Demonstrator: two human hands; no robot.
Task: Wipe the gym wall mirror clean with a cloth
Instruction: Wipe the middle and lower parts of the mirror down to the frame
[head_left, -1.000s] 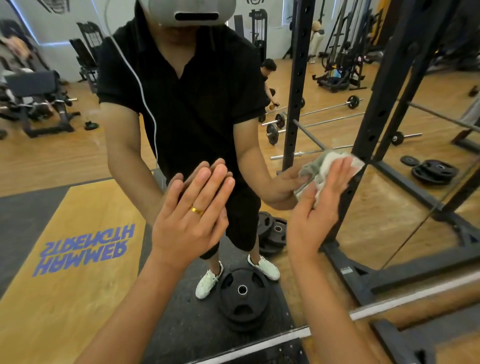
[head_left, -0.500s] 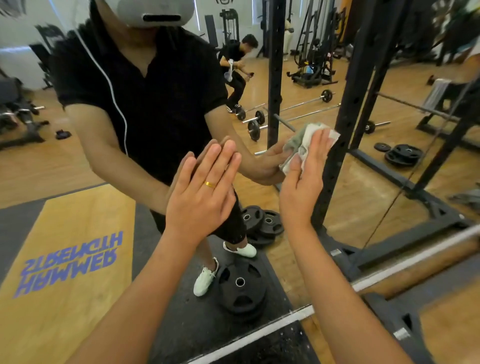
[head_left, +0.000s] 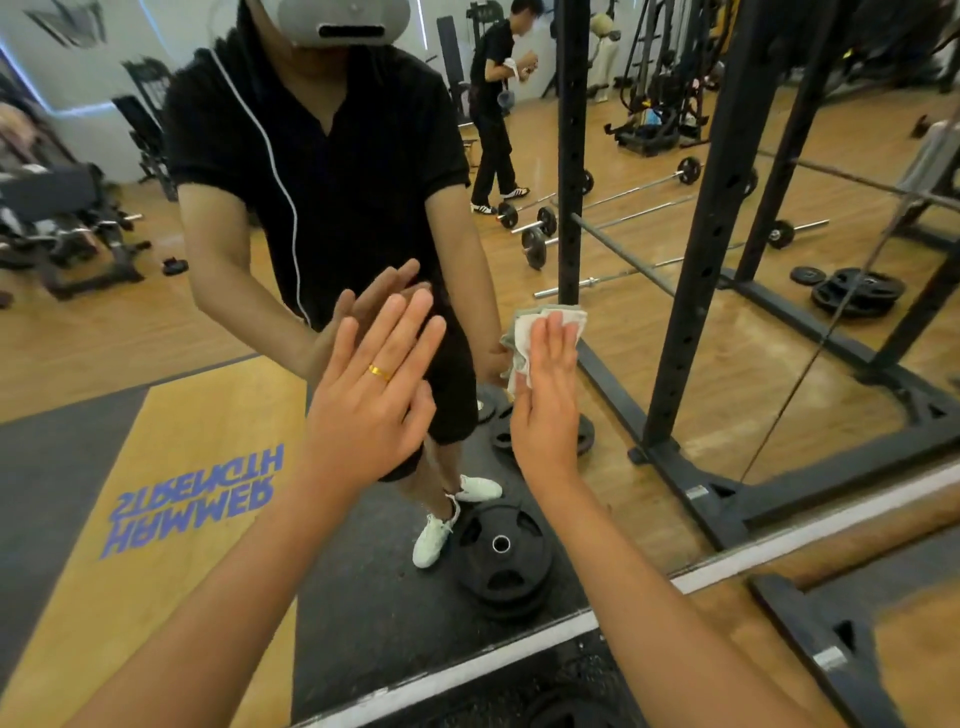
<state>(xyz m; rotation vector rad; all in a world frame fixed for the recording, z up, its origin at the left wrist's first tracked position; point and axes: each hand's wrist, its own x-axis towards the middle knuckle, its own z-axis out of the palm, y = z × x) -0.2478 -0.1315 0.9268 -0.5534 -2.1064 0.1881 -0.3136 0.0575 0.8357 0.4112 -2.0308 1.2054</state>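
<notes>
While the crumpled grey-white cloth (head_left: 540, 332) sits spread against the wall mirror (head_left: 779, 374), the right hand (head_left: 548, 410) lies over it, fingers straight and together, pressing it flat to the glass with nothing curled round it; the cloth pokes out above and to the left of those fingertips, right at the middle of the view. And there is the left hand (head_left: 371, 400) just beside it, well open, fingers straight and slightly fanned, palm turned to the glass, a gold ring (head_left: 380, 372) on one finger; its mirrored twin shows just behind it, but whether the palm actually touches the glass I cannot tell. Out in the reflection, a person in a black shirt stands facing us with a grey headset (head_left: 343, 21) and white shoes; a black weight plate (head_left: 501, 556) lies flat by the feet; a black rack upright (head_left: 711, 234) climbs on the right; barbells (head_left: 597, 208) rest on the wooden floor behind, where a second person (head_left: 493, 104) stands; reversed blue lettering (head_left: 192, 504) marks the yellow platform at left; a white strip (head_left: 467, 670) runs along the mirror's bottom edge.
</notes>
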